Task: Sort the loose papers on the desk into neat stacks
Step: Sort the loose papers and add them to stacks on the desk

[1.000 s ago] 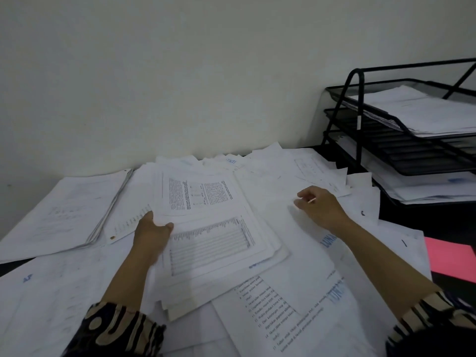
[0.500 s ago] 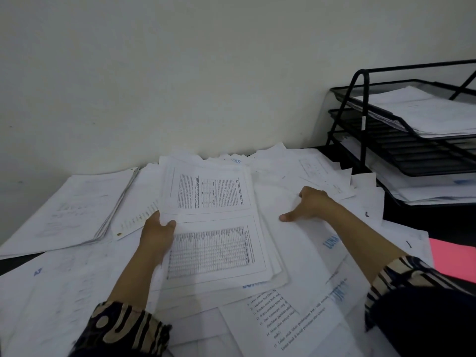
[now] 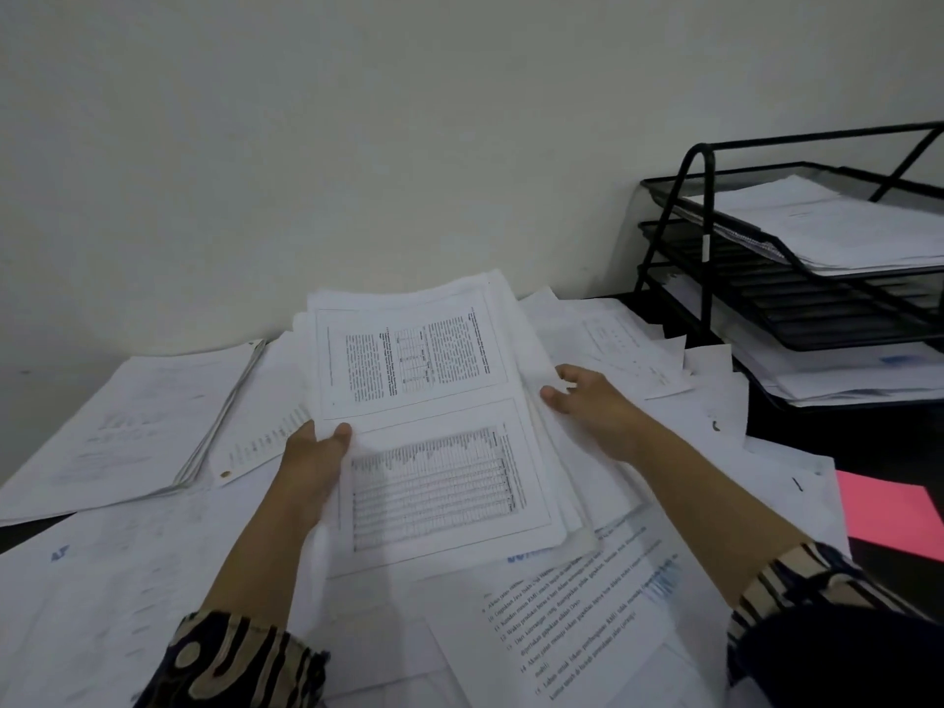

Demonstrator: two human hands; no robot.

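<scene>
A thick stack of printed sheets (image 3: 434, 431) with a text block and a table on top is tilted up off the desk. My left hand (image 3: 311, 465) grips its left edge, thumb on top. My right hand (image 3: 587, 401) is at the stack's right edge with fingers curled against the side of the sheets. Loose white papers (image 3: 577, 631) cover the desk under and around the stack, some with blue print.
A stapled bundle (image 3: 133, 426) lies at the left. A black three-tier wire tray (image 3: 797, 278) holding papers stands at the right by the wall. A pink sheet (image 3: 894, 513) lies on the dark desk at the right edge.
The stack has risen off the desk and tilted toward me. My right hand moved left from the loose sheets to the stack's right edge.
</scene>
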